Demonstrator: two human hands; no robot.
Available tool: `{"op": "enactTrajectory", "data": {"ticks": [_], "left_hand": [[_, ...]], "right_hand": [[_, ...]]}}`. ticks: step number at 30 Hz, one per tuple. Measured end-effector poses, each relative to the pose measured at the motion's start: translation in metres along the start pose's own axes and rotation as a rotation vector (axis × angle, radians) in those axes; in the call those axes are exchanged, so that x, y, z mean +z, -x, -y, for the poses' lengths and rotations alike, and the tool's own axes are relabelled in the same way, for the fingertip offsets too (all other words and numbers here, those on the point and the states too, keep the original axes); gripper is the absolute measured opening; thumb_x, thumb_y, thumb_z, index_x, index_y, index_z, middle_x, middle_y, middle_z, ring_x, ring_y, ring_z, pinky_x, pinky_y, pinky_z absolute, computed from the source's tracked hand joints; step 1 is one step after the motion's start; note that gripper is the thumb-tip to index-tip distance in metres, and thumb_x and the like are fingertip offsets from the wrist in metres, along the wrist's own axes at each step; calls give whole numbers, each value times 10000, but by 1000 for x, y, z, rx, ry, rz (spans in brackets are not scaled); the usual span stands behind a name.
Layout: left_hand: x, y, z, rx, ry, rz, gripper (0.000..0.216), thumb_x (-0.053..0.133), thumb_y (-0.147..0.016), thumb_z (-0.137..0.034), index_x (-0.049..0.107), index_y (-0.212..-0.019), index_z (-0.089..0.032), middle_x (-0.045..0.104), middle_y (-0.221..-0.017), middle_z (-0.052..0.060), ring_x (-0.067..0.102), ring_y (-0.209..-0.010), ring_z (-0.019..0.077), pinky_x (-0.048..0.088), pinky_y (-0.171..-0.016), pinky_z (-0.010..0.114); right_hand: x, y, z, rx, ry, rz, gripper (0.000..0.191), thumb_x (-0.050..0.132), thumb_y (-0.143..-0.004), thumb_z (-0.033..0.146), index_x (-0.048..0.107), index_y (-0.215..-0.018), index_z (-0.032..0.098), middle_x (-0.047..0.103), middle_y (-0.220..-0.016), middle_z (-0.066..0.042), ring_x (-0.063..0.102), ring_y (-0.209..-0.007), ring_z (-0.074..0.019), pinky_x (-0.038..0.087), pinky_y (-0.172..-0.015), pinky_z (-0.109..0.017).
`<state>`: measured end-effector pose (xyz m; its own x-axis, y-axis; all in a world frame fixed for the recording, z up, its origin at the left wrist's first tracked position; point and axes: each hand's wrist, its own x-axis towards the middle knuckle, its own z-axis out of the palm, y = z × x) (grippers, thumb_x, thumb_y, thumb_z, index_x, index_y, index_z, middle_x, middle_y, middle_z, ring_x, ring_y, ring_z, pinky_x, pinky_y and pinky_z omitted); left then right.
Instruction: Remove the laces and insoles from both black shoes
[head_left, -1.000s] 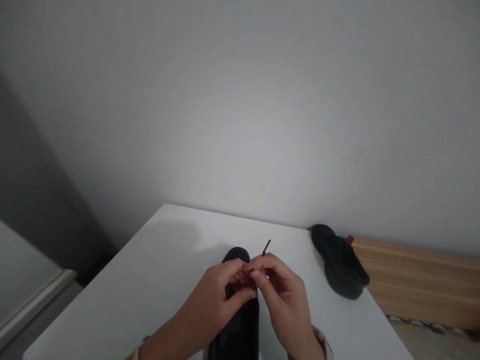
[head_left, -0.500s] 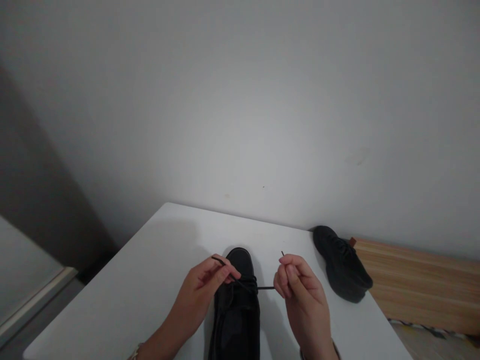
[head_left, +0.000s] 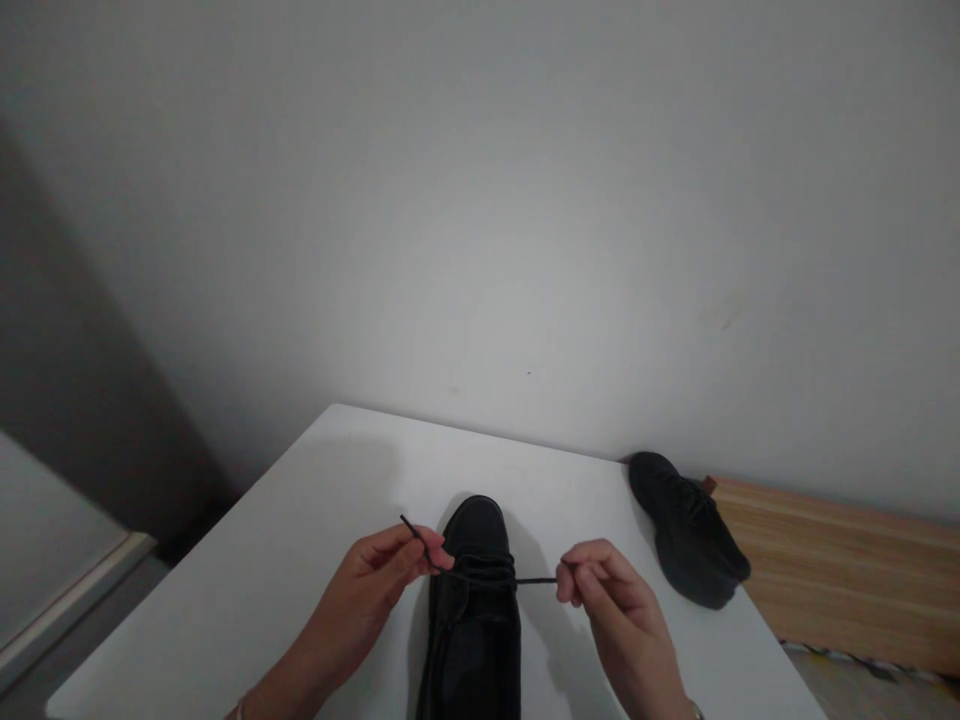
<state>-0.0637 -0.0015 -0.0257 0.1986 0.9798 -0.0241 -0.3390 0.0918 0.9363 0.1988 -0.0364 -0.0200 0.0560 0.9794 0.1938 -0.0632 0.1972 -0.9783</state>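
A black shoe (head_left: 474, 620) lies on the white table (head_left: 315, 540) in front of me, toe pointing away. My left hand (head_left: 375, 585) pinches the left end of its black shoelace (head_left: 491, 574) beside the shoe. My right hand (head_left: 611, 600) pinches the right end on the other side. The lace runs taut across the shoe between the two hands, crossed over the tongue. A short lace tip sticks up from my left fingers.
A second black shoe (head_left: 686, 540) lies at the table's far right edge, against the plain white wall. A wooden board (head_left: 840, 570) runs to the right of the table. A pale ledge (head_left: 52, 570) sits low on the left.
My hands were together above the shoe, then drew apart to either side. The lace now stretches tight and lower across the shoe.
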Motion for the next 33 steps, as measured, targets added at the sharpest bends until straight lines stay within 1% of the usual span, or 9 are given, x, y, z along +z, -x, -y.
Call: {"op": "enactTrajectory", "data": {"ticks": [5,8,12,16,20,24,27,30,33], "left_hand": [[-11,3,-4,125,-342,133,177,711,-853,-363,735,-910,-196,689,-763,12,642,-752,182,492,-797,317],[-15,6,-9,281,-611,211,109,645,-904,-286,712,-861,-212,673,-832,22,614,-810,184,472,-768,295],[-20,5,-15,551,-974,331,128,583,-949,-191,698,-932,-245,705,-879,23,568,-930,204,437,-859,321],[-23,1,-18,762,-1214,369,191,577,-926,-92,680,-958,-250,719,-893,8,556,-936,208,366,-916,372],[-18,1,-17,815,-1295,347,211,524,-927,-49,647,-945,-219,701,-880,17,539,-929,215,324,-932,411],[-9,6,-16,786,-1313,352,221,486,-933,-36,625,-942,-208,685,-882,18,526,-931,211,309,-951,431],[-2,10,-16,774,-1298,344,204,494,-928,-56,623,-917,-213,673,-854,11,523,-915,207,306,-964,436],[4,12,-12,818,-1248,324,199,504,-916,-53,626,-897,-210,659,-827,6,516,-896,206,303,-966,438],[8,14,-7,856,-1250,273,234,481,-922,-28,637,-907,-202,648,-899,33,507,-935,221,309,-944,447]], "right_hand": [[-9,3,3,-34,318,66,177,689,-876,390,699,-839,218,667,-751,-34,618,-734,-197,479,-688,-301],[-5,3,7,-102,454,134,152,662,-895,348,669,-801,228,662,-793,-33,622,-786,-211,482,-735,-317],[-2,4,7,-163,583,191,121,625,-917,307,670,-825,242,662,-887,-52,621,-888,-240,481,-811,-358],[-4,5,3,-173,643,215,97,619,-917,272,668,-837,247,642,-932,-55,607,-928,-247,476,-829,-370],[-5,6,1,-152,670,244,93,605,-924,249,647,-842,244,629,-938,-49,597,-937,-244,465,-843,-377],[-5,7,-1,-151,692,253,89,599,-932,250,634,-851,242,619,-937,-41,584,-942,-239,454,-851,-384],[-3,8,-2,-147,706,258,82,603,-933,251,635,-858,243,624,-952,-41,575,-963,-244,449,-861,-389],[1,7,-2,-146,718,269,89,593,-937,253,639,-862,244,629,-965,-47,569,-978,-250,450,-864,-395],[5,7,-2,-165,723,262,83,612,-925,251,663,-860,247,637,-954,-50,576,-970,-256,458,-864,-402]]}}
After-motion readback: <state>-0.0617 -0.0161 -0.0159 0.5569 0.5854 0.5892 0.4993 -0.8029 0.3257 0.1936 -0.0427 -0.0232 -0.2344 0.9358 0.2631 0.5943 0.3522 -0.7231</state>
